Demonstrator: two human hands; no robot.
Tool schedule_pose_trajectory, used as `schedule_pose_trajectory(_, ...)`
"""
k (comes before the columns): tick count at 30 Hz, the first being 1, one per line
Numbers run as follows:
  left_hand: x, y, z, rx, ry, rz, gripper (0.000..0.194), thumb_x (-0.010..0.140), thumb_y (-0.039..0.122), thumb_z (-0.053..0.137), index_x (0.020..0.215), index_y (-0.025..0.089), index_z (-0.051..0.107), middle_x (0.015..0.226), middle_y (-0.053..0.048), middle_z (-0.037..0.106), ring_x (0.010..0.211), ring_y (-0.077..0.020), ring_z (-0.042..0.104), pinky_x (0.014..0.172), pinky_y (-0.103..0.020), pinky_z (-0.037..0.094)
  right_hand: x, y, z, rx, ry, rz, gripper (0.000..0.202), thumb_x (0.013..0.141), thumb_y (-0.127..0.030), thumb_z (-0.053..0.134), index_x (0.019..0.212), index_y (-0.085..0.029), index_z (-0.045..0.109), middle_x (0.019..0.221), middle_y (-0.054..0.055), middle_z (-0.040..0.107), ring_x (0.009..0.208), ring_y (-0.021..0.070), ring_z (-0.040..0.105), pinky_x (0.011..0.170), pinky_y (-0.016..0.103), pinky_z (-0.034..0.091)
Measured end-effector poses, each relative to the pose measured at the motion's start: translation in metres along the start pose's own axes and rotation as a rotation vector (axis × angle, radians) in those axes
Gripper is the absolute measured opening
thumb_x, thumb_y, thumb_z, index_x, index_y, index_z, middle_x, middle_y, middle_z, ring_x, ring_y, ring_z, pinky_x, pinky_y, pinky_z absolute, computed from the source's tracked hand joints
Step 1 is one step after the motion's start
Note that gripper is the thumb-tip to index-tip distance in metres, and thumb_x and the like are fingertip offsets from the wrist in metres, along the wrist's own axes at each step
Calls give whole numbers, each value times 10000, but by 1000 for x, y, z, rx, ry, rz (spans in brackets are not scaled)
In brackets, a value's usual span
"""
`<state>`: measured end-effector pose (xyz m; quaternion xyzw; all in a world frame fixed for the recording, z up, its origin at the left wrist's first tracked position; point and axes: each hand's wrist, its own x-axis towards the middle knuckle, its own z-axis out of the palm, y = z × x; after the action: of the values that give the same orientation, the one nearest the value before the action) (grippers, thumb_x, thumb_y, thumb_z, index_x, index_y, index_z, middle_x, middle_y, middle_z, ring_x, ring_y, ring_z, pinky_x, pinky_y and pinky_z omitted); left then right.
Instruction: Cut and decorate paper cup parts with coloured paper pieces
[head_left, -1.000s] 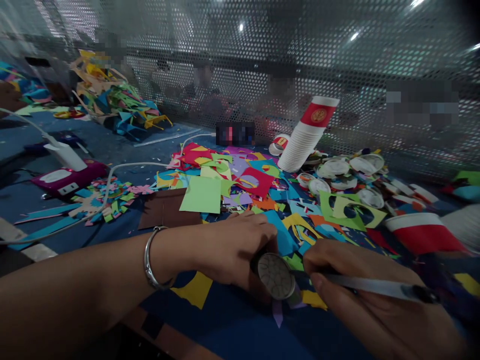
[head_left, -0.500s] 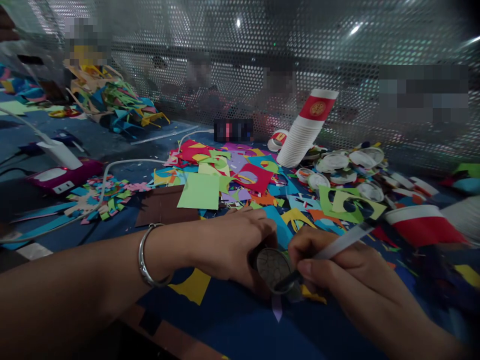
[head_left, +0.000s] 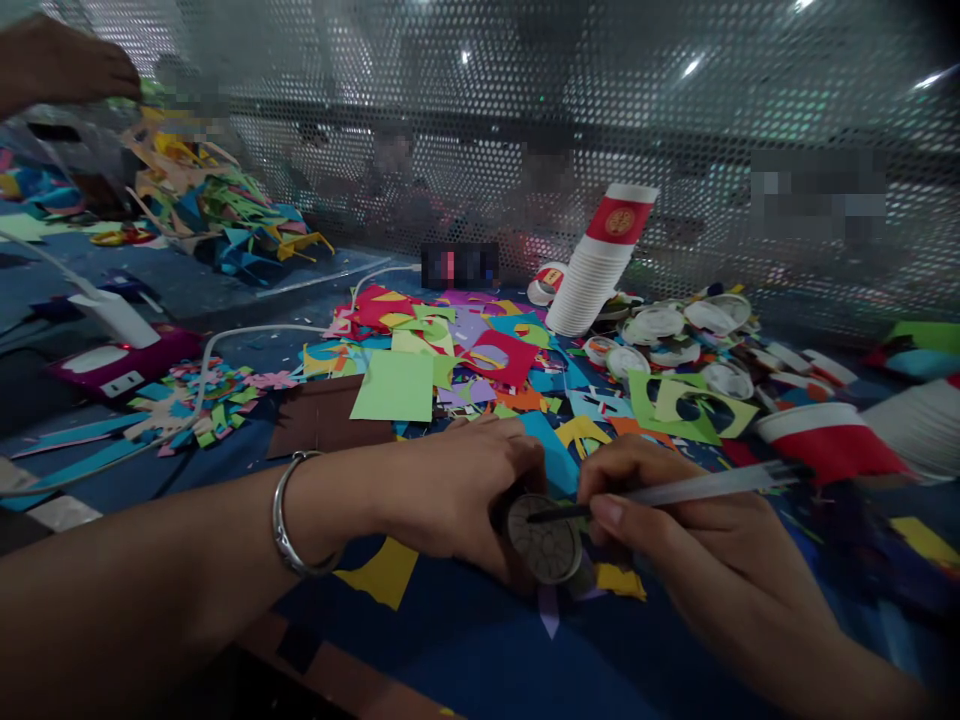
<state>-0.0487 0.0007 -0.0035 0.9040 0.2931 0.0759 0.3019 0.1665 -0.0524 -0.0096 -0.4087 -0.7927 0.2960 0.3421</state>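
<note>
My left hand (head_left: 465, 495), with a silver bangle at the wrist, is wrapped round a small round object (head_left: 546, 545) whose dark disc-shaped top faces up. Fine lines divide the disc into shapes. Between the thumb and fingers of my right hand (head_left: 660, 515) is a pen (head_left: 697, 487) with a translucent barrel. Its dark tip rests on or just above the upper part of the disc. Below the disc lies a pointed purple paper scrap (head_left: 550, 610), and yellow scraps (head_left: 386, 572) lie to either side.
Cut coloured paper (head_left: 394, 385) covers the middle of the table. A leaning stack of paper cups (head_left: 600, 265) stands behind it, with a red-and-white cup (head_left: 832, 440) at right. A purple power strip (head_left: 124, 362) with cables is at left. Another person's hand (head_left: 64, 65) is at upper left.
The pen tip has moved from the disc's lower edge to its upper part, and the pen lies flatter. The other person's hand has come further into view at upper left.
</note>
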Motion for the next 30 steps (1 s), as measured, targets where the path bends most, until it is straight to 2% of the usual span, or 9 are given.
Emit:
schedule_pose_trajectory(5,-1,1,-1,-39,12,-10,507,627,460,850,1004,191,643,950,-24,581,845,-192,547,679,-289,399,-2,0,-4,-159,59,-56,256,986,-221,471,770,-233,608,796,-8,618,690,139,581,564,234,439)
schedule_pose_trajectory(12,-1,-4,3,-21,20,28,445,641,488,820,923,198,637,933,-31,565,877,-213,529,711,-305,398,1,1,-2,-239,14,-87,199,989,-215,456,864,-229,609,743,-26,607,649,129,583,569,245,446)
schedule_pose_trajectory(20,0,-7,4,-33,-3,46,452,652,507,817,918,205,612,927,-30,553,881,-213,522,703,-306,394,-1,-2,2,-164,-34,-64,172,993,-196,461,898,-243,597,760,-45,597,639,110,572,562,222,439)
schedule_pose_trajectory(30,2,-5,3,-26,12,54,440,636,518,810,840,208,574,855,-16,535,821,-198,508,652,-306,374,-2,-8,0,-89,-119,-8,220,996,-215,424,862,-227,599,757,-13,588,649,134,553,568,250,434)
